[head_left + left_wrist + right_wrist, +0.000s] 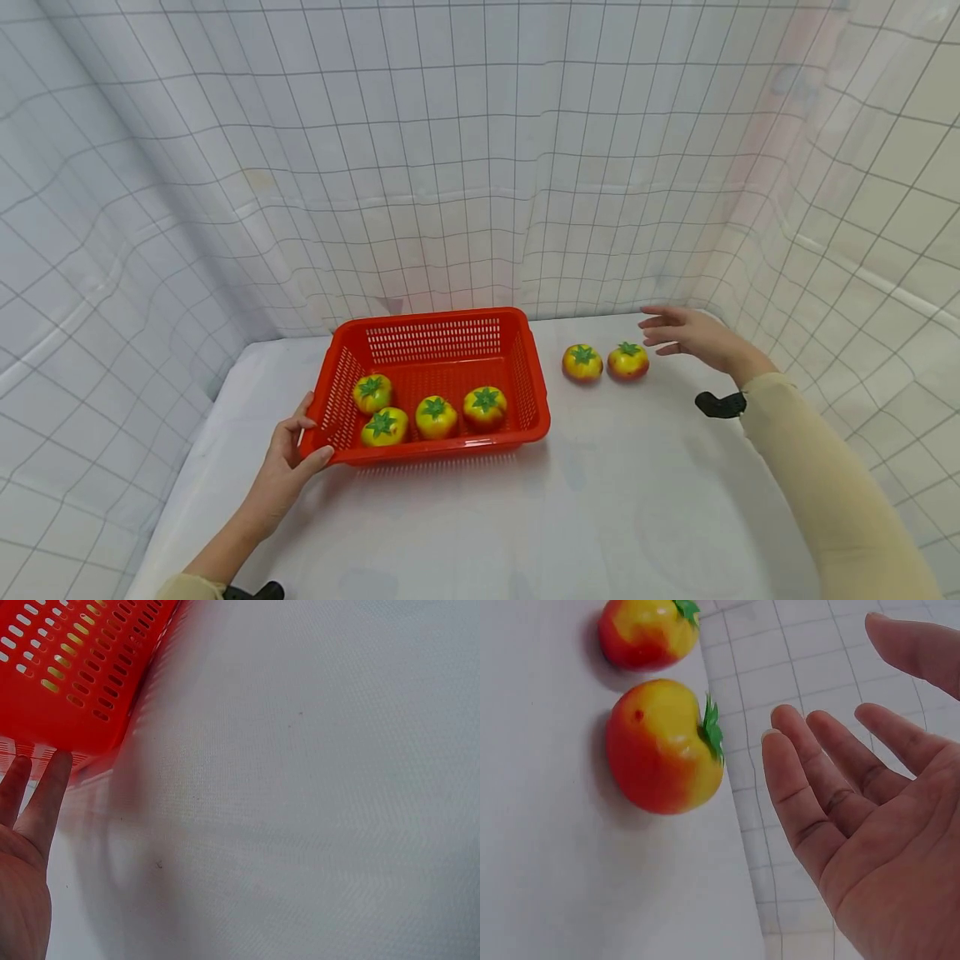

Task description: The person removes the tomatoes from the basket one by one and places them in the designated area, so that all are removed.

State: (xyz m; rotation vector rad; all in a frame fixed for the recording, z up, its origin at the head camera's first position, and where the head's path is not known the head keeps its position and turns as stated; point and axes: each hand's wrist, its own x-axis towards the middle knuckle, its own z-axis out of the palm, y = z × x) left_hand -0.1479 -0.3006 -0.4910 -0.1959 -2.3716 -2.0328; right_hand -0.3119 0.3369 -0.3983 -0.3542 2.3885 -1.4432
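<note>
A red plastic basket (435, 450) with slotted walls holds several yellow-red toy tomatoes (484, 408) with green star-shaped tops. My left hand (281, 471) holds its near left corner, thumb at the front rim and fingers along the left side; the left wrist view shows two fingertips (60, 759) against the basket. Right of the basket, one tomato (582, 364) lies beside another tomato (628, 362) on the white table. Just beyond the right-hand one, my right hand (693, 337) hovers with fingers spread and nothing in them; the right wrist view shows its palm (900, 847) facing the tomatoes.
A white cloth (585, 500) covers the table. White sheets with a grid pattern hang behind it (480, 167) and on both sides. Black wrist devices sit at the left (255, 592) and right (720, 405) sleeves.
</note>
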